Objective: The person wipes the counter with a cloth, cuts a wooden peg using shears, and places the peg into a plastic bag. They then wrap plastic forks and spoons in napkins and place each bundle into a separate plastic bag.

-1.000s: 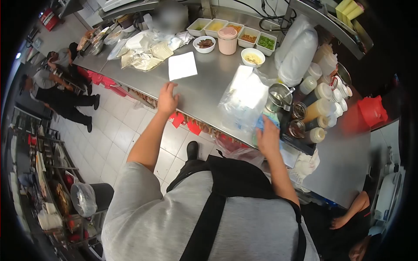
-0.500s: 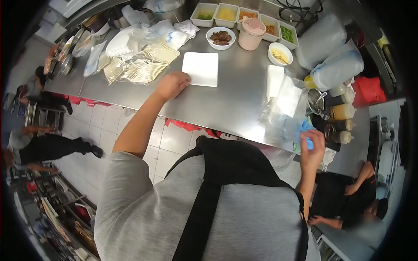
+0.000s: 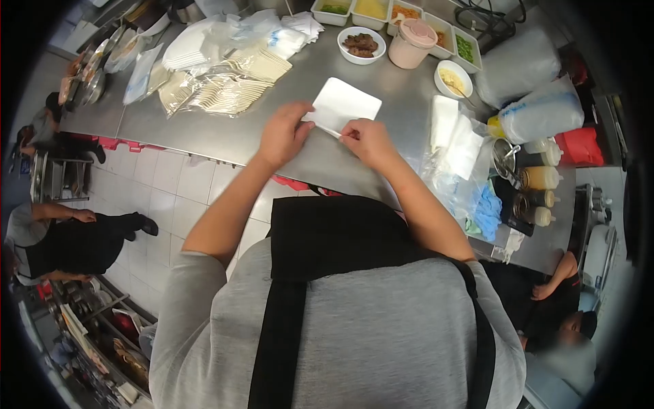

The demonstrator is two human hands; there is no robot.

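- White paper (image 3: 349, 102) is set on the worktop (image 3: 238, 136), near edge pinched in the right hand (image 3: 368, 140).
- Its left corner is touched by the left hand (image 3: 284, 131); that grip's closure cannot be told.
- Blue print on the bagged bundle (image 3: 545, 109) is illegible.

The paper (image 3: 349, 102) lies on the counter (image 3: 157, 117), with packs (image 3: 228, 88) to its left. Behind the paper stands a bowl (image 3: 361, 61) containing meat (image 3: 361, 45); a jar (image 3: 411, 51) stands right of this bowl. Tubs (image 3: 368, 23) form a row behind both. Right of the paper lies a plastic bag (image 3: 441, 174); bottles (image 3: 540, 178) are farther right.
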